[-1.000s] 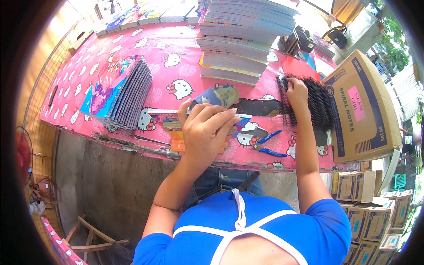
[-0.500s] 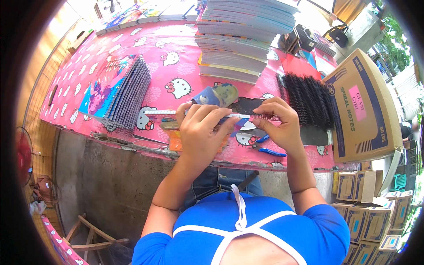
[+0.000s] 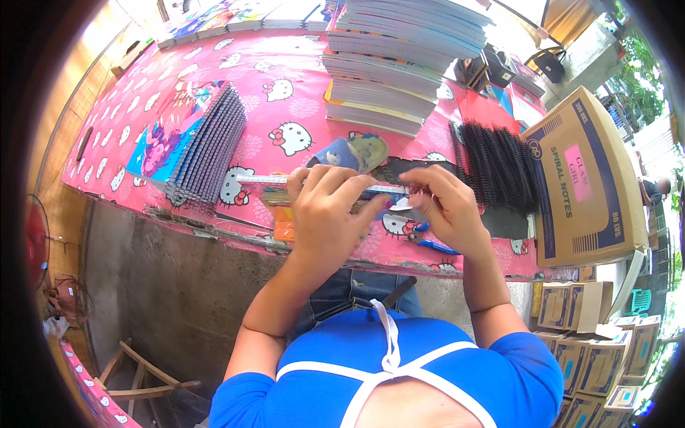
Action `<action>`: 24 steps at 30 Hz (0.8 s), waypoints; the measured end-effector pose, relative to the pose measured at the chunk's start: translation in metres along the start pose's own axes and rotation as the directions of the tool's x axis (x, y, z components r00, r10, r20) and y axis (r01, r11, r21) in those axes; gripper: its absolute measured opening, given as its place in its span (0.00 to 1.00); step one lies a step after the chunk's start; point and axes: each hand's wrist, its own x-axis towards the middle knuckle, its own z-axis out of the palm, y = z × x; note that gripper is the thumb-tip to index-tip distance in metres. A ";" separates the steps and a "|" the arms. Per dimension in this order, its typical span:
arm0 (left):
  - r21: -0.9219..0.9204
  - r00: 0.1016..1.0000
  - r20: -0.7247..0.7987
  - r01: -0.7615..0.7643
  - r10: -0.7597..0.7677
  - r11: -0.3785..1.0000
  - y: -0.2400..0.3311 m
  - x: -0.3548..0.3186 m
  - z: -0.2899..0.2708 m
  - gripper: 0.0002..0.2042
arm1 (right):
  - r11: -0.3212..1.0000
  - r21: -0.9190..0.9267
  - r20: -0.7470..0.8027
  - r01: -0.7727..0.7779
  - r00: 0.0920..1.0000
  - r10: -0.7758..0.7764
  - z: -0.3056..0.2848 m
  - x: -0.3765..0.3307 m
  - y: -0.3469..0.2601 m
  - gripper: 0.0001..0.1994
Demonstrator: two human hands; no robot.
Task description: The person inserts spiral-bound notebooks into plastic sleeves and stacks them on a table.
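My left hand (image 3: 325, 210) grips a thin notebook (image 3: 258, 180) held on edge over the table's front, its white punched side facing up. Fingers lie over the top and the thumb presses the near face. At the notebook's right end, my right hand (image 3: 451, 214) is closed in a pinch on a dark spiral coil (image 3: 417, 190), mostly hidden by the fingers. Just below that hand, blue-handled pliers (image 3: 437, 247) lie on the table. Behind the notebook lies a rounded picture-printed piece (image 3: 367, 151); orange items (image 3: 283, 228) show beneath its left part.
Left stands a stack of spiral-bound notebooks (image 3: 207, 150). A tall stack of unbound books (image 3: 399, 78) rises behind my hands. Black spiral coils (image 3: 496, 167) are heaped at right beside a cardboard box (image 3: 592, 185). A pink patterned cover (image 3: 285, 93) spreads over the table.
My right hand has moved slightly left along the notebook's edge, and less of the coil shows beyond it. My left hand keeps its hold.
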 end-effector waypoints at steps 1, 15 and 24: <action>-0.007 1.000 0.000 -0.001 0.001 1.000 -0.001 -0.001 -0.001 0.10 | 1.000 -0.012 -0.133 -0.014 0.991 0.013 0.010 0.003 -0.008 0.08; -0.043 0.998 -0.062 -0.027 0.025 0.999 -0.008 -0.006 0.000 0.18 | 0.907 -0.417 0.389 -0.058 0.890 0.236 0.053 0.059 0.105 0.13; -0.086 0.996 -0.084 0.000 -0.008 0.996 -0.013 -0.008 0.003 0.19 | 0.961 0.162 0.313 -0.224 0.935 0.165 -0.003 0.038 0.083 0.17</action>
